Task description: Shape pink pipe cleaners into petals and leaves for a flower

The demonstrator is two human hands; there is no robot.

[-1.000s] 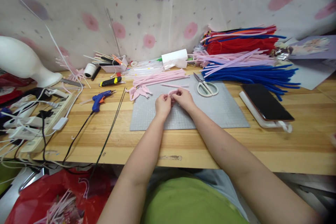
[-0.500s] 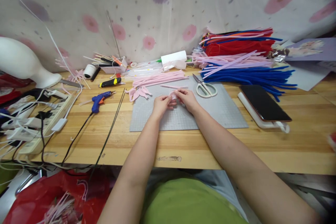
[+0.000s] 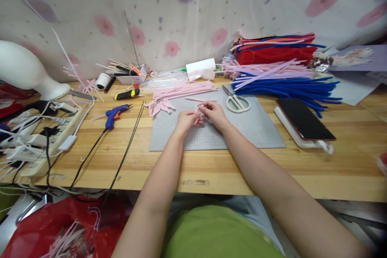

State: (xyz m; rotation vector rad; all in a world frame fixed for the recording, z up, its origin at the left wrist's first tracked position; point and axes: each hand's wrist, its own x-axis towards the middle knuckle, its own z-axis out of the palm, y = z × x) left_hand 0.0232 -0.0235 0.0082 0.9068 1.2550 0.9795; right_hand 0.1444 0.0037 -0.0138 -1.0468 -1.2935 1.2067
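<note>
Both hands meet above the grey cutting mat (image 3: 205, 141), pinching one small pink pipe cleaner piece (image 3: 198, 113) between them. My left hand (image 3: 187, 123) grips it from the left with fingers closed. My right hand (image 3: 214, 113) holds its upper right side between thumb and fingertips. Fingers hide much of its shape. Left of the hands, pink petal shapes (image 3: 159, 107) of bent pipe cleaner lie at the mat's corner. A single pink pipe cleaner (image 3: 200, 99) rests just behind the hands, near a pile of pink pipe cleaners (image 3: 184, 90). Scissors (image 3: 238, 103) lie to the right.
A blue glue gun (image 3: 114, 116), thin dark rods (image 3: 128, 145) and a yellow-black cutter (image 3: 127, 95) lie at left, beside a crowded power strip (image 3: 57, 145). Blue pipe cleaners (image 3: 284, 88) and a phone (image 3: 304, 119) are at right. A red bag (image 3: 33, 225) hangs below the table edge.
The fingers have shifted slightly around the pink piece, and more of it shows between them. Everything else on the table stays put.
</note>
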